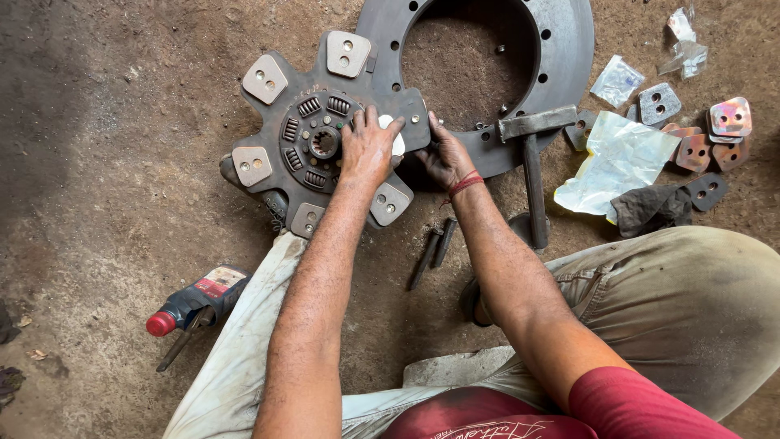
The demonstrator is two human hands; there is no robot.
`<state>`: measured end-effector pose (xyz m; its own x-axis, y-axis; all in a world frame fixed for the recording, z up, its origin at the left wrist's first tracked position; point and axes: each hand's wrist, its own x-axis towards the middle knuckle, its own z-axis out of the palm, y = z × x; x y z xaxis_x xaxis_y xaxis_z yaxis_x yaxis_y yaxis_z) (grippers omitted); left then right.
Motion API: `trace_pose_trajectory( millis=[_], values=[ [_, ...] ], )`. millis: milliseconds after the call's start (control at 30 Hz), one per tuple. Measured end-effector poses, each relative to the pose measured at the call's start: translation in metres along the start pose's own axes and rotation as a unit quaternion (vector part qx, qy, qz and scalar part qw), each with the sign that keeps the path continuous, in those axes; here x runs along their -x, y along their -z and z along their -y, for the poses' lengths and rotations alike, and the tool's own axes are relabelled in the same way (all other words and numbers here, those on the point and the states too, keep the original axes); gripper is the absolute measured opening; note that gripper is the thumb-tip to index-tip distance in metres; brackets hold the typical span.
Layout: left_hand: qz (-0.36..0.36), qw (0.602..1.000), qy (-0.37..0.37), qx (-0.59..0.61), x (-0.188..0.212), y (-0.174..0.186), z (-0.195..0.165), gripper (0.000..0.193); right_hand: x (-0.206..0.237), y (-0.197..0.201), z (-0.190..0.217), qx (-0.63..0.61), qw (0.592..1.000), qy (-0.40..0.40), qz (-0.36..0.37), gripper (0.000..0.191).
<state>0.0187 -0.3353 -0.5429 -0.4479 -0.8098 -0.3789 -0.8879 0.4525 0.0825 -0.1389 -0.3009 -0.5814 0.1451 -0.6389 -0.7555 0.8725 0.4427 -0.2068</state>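
You are seating a pad on the clutch disc (325, 138), which leans on the big steel ring (520, 73), left hand (367, 150) flat on it, right hand (445, 156) pinching its edge (hammer (532, 162) just right), so next calls for steady alignment.

A dark plastic bottle with a red cap (193, 302) lies on the dirt floor (97, 162). A steel hammer (532, 162) rests near crumpled clear plastic bags (619, 158) and loose copper-coloured friction pads (715, 134).
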Motion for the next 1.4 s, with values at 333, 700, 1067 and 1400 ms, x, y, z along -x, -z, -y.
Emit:
trace_pose_trajectory(
  millis=[333, 700, 1067, 1400],
  values=[
    [-0.013, 1.000, -0.008, -0.010, -0.002, 0.000, -0.002, 0.076, 0.003, -0.001, 0.007, 0.054, 0.999, -0.005, 0.005, 0.040],
    [-0.072, 0.997, -0.017, 0.028, -0.029, 0.012, -0.023, 0.123, 0.033, -0.024, 0.029, 0.121, 0.980, 0.147, -0.055, 0.035],
    [-0.078, 0.983, 0.000, 0.168, -0.027, 0.008, -0.021, 0.102, 0.028, -0.027, 0.044, 0.133, 0.961, 0.228, -0.087, 0.024],
    [-0.160, 0.969, 0.033, 0.184, 0.006, -0.017, -0.017, 0.085, 0.028, -0.026, 0.047, 0.526, 0.762, 0.371, -0.080, 0.022]
  ],
)
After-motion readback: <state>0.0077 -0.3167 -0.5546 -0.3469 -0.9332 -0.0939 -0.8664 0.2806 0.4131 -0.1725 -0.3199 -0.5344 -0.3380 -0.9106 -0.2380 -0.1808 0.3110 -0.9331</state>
